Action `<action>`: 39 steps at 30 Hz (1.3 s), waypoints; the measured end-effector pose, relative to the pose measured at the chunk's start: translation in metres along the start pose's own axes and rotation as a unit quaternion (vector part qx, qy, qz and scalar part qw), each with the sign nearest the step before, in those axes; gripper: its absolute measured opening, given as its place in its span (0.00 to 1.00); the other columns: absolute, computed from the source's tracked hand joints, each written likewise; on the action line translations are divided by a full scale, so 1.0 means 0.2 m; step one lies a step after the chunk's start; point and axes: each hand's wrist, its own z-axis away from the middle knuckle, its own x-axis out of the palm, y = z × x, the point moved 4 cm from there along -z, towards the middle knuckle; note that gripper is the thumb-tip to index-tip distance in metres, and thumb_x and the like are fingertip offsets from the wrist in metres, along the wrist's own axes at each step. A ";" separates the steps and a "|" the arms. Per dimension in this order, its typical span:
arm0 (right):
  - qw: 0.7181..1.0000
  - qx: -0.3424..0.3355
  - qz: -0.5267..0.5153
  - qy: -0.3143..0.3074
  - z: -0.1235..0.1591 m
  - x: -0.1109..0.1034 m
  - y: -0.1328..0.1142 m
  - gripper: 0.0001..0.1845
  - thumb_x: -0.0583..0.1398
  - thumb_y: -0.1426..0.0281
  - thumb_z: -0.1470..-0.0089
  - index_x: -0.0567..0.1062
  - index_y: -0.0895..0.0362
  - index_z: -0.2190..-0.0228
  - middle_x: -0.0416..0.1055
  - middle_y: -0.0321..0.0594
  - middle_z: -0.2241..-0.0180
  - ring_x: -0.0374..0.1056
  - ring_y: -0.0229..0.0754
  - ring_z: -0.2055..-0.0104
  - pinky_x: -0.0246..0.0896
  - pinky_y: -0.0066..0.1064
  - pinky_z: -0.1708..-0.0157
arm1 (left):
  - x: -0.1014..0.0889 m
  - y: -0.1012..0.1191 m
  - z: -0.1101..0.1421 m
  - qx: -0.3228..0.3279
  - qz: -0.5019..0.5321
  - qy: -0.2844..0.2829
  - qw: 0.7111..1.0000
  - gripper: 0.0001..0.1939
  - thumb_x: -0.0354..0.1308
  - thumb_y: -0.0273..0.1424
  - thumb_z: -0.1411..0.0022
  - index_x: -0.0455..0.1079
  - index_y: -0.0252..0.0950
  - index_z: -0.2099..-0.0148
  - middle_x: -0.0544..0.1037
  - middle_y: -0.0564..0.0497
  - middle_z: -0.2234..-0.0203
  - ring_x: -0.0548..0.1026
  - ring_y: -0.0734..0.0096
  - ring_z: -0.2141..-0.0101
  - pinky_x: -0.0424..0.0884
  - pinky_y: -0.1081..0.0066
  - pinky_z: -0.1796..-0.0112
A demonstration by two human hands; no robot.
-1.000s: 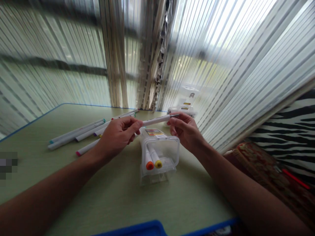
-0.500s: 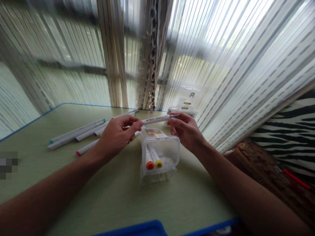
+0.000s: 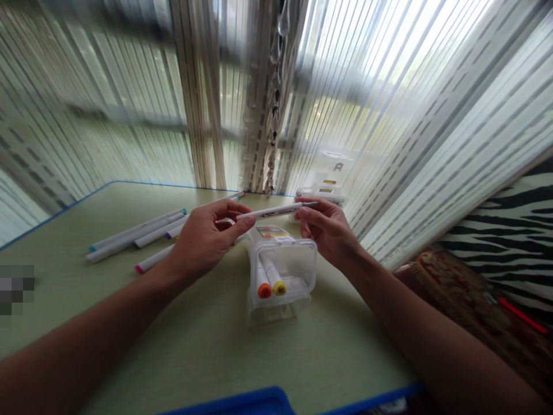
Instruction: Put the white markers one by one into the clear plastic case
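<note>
A white marker (image 3: 279, 211) is held level between my two hands, above a clear plastic case (image 3: 298, 253). My left hand (image 3: 218, 230) pinches its left end between thumb and fingers. At the other end, near a greyish tip, my right hand (image 3: 326, 227) grips it. The case lies on its side with its open mouth toward me. Inside rest an orange-capped marker (image 3: 264, 288) and a yellow-capped marker (image 3: 279, 286). Left of my left hand, several white markers with coloured ends, including a teal-ended marker (image 3: 138, 230) and a pink-ended marker (image 3: 155, 258), lie on the table.
The pale green table (image 3: 207, 346) has a blue edge. Behind my right hand stands another clear case (image 3: 332, 178) with its lid raised. String curtains (image 3: 367, 104) hang along the far side. A zebra-striped cloth (image 3: 505, 225) and patterned fabric (image 3: 449, 294) are at the right.
The marker has turned about its length, so its printed text shows lower and farther right. The fingers of my left hand have shifted slightly on it. Both hands still hold it.
</note>
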 end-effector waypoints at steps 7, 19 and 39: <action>1.000 0.004 0.013 0.015 0.00 -0.01 0.01 0.11 0.73 0.68 0.57 0.82 0.53 0.67 0.76 0.31 0.77 0.61 0.29 0.83 0.52 0.24 0.86 | -0.01 0.01 0.01 0.000 0.015 0.018 1.000 0.19 0.70 0.41 0.46 0.77 0.32 0.58 0.75 0.52 0.73 0.66 0.81 0.81 0.62 0.78 0.81; 0.999 0.006 0.003 0.032 0.01 0.00 -0.01 0.12 0.73 0.67 0.58 0.81 0.54 0.68 0.74 0.32 0.78 0.60 0.29 0.85 0.50 0.23 0.86 | -0.01 0.01 0.00 -0.019 0.062 0.002 0.998 0.17 0.68 0.41 0.43 0.76 0.33 0.58 0.76 0.52 0.73 0.65 0.81 0.82 0.60 0.78 0.82; 0.971 -0.109 0.213 0.019 0.04 0.03 -0.26 0.14 0.75 0.69 0.60 0.83 0.57 0.68 0.78 0.39 0.75 0.72 0.37 0.78 0.72 0.28 0.78 | -0.03 0.09 0.01 0.002 0.224 -0.002 0.975 0.19 0.72 0.35 0.49 0.80 0.34 0.56 0.76 0.51 0.73 0.65 0.81 0.82 0.60 0.76 0.81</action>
